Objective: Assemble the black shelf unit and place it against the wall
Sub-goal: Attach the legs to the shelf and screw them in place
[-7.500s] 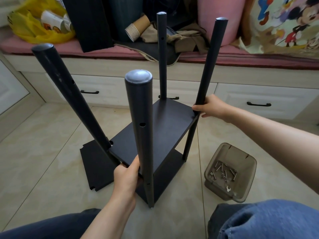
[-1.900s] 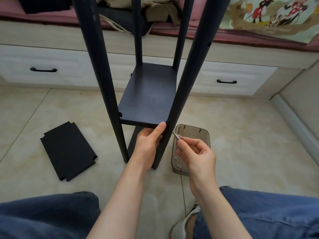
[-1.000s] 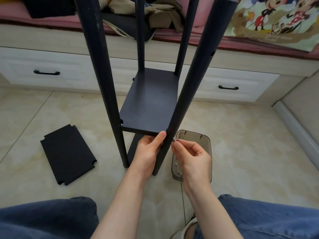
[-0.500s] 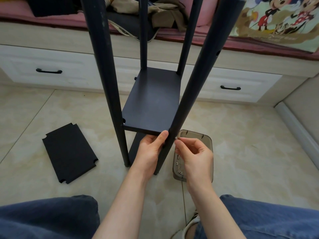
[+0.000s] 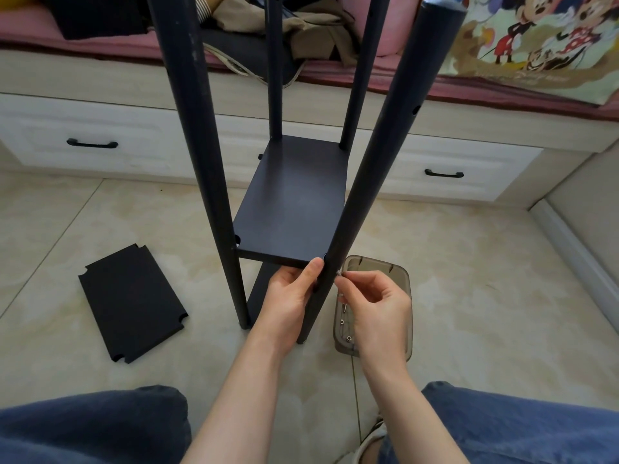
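Shelf unit (image 5: 294, 202): matte black board, 4 blue-black posts. The near left post (image 5: 201, 128) shows pale scuff flecks.
Loose panel (image 5: 132, 301): flat black.
Tray (image 5: 378, 261): translucent smoky brown. Screws (image 5: 348, 338) inside: silver.
Floor (image 5: 469, 279): cream tile, tan marbling, thin grey grout lines.
Drawer fronts (image 5: 40, 128): off-white, faint wood grain. Handles (image 5: 92, 143): black.
Cushion (image 5: 33, 41): pink.
Blanket (image 5: 536, 38): pale green-yellow, cartoon mouse print in red and black.
Jeans (image 5: 87, 426): blue denim.
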A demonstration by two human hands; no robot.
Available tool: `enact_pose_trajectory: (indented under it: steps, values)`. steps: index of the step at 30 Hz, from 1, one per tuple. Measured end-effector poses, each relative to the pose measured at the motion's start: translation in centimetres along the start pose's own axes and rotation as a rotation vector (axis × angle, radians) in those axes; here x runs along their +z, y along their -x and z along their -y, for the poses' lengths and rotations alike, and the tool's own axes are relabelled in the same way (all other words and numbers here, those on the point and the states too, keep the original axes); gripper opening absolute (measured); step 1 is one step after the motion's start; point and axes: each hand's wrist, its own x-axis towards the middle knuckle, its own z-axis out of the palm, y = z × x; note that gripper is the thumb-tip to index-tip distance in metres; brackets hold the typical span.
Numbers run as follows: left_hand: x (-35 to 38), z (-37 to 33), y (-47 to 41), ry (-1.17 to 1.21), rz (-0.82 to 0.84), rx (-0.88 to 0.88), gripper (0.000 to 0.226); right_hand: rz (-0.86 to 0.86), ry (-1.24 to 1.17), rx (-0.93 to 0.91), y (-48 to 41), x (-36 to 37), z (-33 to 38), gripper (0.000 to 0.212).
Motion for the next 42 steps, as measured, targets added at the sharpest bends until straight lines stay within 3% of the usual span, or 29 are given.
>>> enact_pose_trajectory:
  steps: [26, 34, 42]
  values:
    - [0.5, -0.2, 0.2, 0.097, 0.001, -0.001, 0.018, 0.065, -0.059, 0.051, -0.9, -0.5, -0.4, 0.005]
    - [0.4, -0.3, 0.3, 0.021, 0.015, 0.002, 0.016, 0.070, -0.015, 0.046, -1.0, -0.5, -0.6, 0.003]
    - [0.2, -0.2, 0.3, 0.034, 0.058, 0.016, 0.020, 0.112, -0.027, 0.066, -0.9, -0.9, -1.0, 0.013]
